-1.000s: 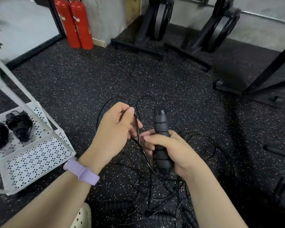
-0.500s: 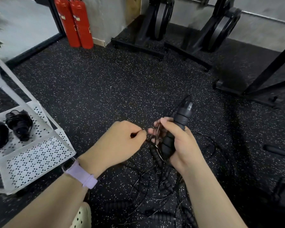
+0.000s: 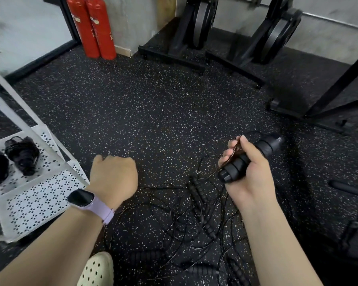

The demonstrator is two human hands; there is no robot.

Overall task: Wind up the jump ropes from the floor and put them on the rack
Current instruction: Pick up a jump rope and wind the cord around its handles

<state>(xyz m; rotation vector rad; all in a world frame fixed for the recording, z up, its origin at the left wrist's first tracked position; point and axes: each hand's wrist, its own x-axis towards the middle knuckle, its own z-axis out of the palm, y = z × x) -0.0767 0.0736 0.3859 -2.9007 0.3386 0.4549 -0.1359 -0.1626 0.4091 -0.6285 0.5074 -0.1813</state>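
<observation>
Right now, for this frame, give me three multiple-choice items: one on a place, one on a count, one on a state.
1. Where are the wound ropes?
A. white rack shelf
B. floor by the extinguishers
C. in the left hand

2. How many red extinguishers stand at the wall?
A. one
B. two
C. four

3. What is the right hand doing?
A. hanging open
B. pressing flat on the floor
C. gripping a black handle

Key: 1 A, both bundles lie on the perforated rack. 2 B, two stand side by side. 3 C, fingers curl round the handle.
</observation>
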